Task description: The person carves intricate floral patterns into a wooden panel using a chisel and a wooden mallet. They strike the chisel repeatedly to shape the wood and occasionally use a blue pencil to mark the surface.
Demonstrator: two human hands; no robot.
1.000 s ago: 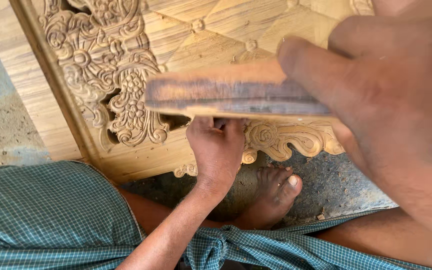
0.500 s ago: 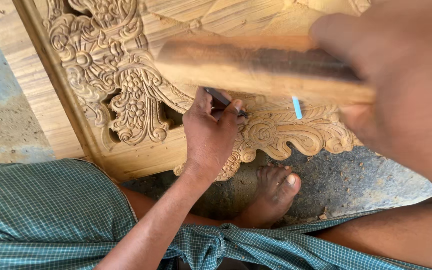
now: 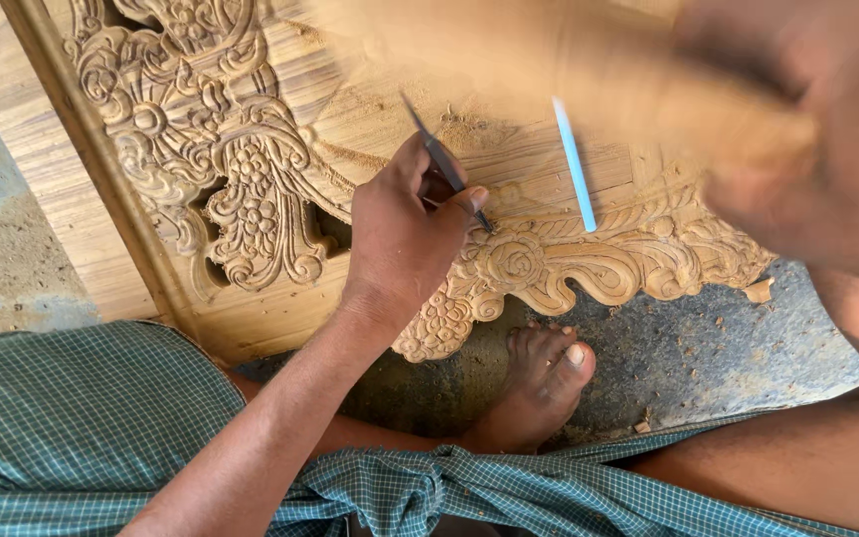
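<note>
Carved panel [image 3: 280, 189] bears chisel [image 3: 441, 159] gripped by left hand [image 3: 400, 234].

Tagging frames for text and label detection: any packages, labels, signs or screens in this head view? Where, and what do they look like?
None in view: no package, label, sign or screen.
What shows instead: a carved wooden panel, a thin chisel in the left hand, a pale blue stick lying on the panel, and the blurred right hand with a wooden mallet.
</note>
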